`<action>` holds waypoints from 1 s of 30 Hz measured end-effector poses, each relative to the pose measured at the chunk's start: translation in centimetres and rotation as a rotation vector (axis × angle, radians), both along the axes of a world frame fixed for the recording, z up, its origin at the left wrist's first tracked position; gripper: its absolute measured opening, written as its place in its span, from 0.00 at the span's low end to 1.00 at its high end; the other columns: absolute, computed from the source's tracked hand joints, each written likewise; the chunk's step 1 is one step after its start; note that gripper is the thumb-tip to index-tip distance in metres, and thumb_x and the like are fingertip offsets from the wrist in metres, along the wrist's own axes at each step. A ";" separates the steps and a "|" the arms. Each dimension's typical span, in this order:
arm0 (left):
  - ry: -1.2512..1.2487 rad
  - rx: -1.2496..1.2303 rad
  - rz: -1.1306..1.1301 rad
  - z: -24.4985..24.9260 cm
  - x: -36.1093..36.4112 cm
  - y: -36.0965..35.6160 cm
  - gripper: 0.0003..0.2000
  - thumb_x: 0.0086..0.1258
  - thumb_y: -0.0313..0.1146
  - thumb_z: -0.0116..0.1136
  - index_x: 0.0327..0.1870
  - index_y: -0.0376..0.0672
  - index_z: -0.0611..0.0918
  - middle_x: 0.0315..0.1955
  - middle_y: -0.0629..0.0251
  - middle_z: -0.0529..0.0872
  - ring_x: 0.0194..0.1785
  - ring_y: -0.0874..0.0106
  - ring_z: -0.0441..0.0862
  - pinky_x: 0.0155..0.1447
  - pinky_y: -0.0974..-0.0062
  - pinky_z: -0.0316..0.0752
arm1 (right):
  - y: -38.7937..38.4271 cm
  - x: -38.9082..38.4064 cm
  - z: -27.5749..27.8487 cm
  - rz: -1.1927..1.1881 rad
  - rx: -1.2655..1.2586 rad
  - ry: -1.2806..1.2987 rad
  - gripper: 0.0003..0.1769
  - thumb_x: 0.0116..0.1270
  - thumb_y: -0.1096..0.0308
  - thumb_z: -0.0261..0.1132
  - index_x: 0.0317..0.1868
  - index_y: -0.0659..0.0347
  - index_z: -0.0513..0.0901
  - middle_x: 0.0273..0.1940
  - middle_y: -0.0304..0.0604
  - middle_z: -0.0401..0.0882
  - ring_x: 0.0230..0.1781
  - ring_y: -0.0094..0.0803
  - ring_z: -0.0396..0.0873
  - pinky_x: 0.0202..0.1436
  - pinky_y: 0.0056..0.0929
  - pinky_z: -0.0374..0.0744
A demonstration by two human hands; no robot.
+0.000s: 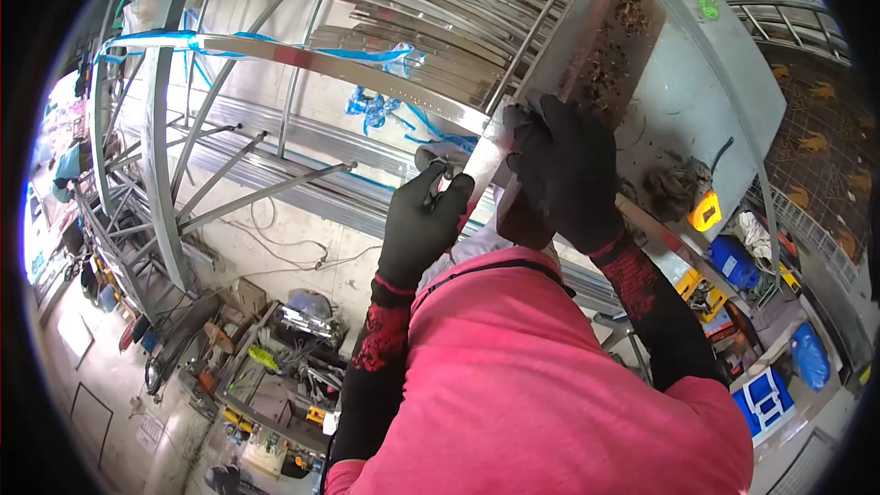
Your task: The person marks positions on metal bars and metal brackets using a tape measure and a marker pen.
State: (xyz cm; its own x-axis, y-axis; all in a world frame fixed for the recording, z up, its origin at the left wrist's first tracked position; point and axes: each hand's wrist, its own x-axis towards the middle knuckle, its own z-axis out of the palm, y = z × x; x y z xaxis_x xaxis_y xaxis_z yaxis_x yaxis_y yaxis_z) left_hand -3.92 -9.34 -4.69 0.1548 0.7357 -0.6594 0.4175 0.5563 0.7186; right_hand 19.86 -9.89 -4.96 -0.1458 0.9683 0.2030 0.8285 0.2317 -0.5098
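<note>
My left hand, in a black glove, is closed in a pinch beside the shiny end of a long metal tube. A small dark metallic bit shows between its thumb and fingers, too small to name. My right hand, also gloved, lies over a brown, rust-coloured beam with its fingers curled. What those fingers hold, if anything, is hidden. Metal shavings are scattered on the far part of the beam. Torn blue plastic film hangs by the tube.
A grey metal table top extends to the right, with a yellow tape measure and a dark rag on it. Racks of long metal profiles stand ahead. A cart of tools is at lower left, cables on the floor.
</note>
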 end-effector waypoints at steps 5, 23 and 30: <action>-0.026 0.004 -0.029 0.6 -0.2 0.5 0.09 0.85 0.35 0.66 0.48 0.37 0.89 0.25 0.71 0.85 0.28 0.87 0.78 0.30 0.80 0.70 | 1.0 0.1 -0.1 0.057 -0.032 0.050 0.30 0.61 0.70 0.78 0.66 0.60 0.89 0.62 0.51 0.83 0.49 0.53 0.82 0.49 0.50 0.80; 0.049 0.016 -0.224 1.0 -1.5 2.5 0.08 0.85 0.33 0.66 0.49 0.38 0.91 0.26 0.71 0.86 0.28 0.84 0.81 0.33 0.76 0.74 | 1.3 -0.4 0.4 0.073 -0.180 -0.101 0.27 0.69 0.70 0.75 0.69 0.62 0.89 0.69 0.52 0.83 0.62 0.52 0.84 0.63 0.51 0.80; 0.045 0.025 -0.217 1.5 -1.1 2.8 0.07 0.80 0.33 0.68 0.46 0.38 0.89 0.30 0.50 0.88 0.28 0.60 0.88 0.35 0.63 0.78 | 1.2 -0.1 -0.1 0.099 -0.155 -0.115 0.27 0.70 0.67 0.75 0.69 0.62 0.89 0.69 0.54 0.83 0.63 0.54 0.84 0.64 0.53 0.79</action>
State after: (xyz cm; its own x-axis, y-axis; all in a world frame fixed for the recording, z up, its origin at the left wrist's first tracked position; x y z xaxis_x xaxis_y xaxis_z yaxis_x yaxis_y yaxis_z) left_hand -5.00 -6.53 -3.22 0.2824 0.7042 -0.6514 0.5573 0.4323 0.7089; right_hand 19.78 -8.68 -5.08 -0.2558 0.9663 0.0296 0.8604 0.2415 -0.4488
